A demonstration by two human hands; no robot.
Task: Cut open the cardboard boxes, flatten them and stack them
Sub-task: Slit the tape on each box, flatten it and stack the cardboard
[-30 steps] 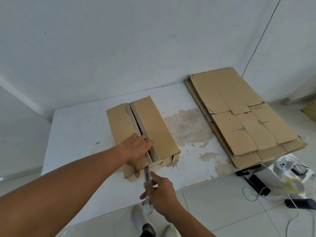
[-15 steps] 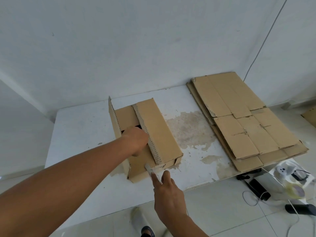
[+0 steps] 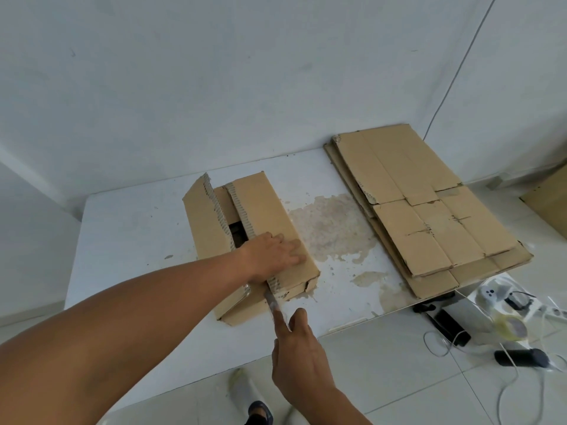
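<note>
The left hand (image 3: 273, 256) now lies flat on the box's (image 3: 264, 207) right flap, out of the gap; right hand (image 3: 299, 357) grips knife (image 3: 271, 299).

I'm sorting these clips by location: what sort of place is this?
Likely a bare indoor room used for packing work: plain white walls, a stained white table carrying a stack of flattened brown cardboard, and a pale tiled floor.

left hand (image 3: 274, 256) shifting from the seam onto the right flap (image 3: 260, 210), left flap (image 3: 204, 225) lifting open, right hand (image 3: 299, 360) sliding the knife (image 3: 270, 297) forward
</note>
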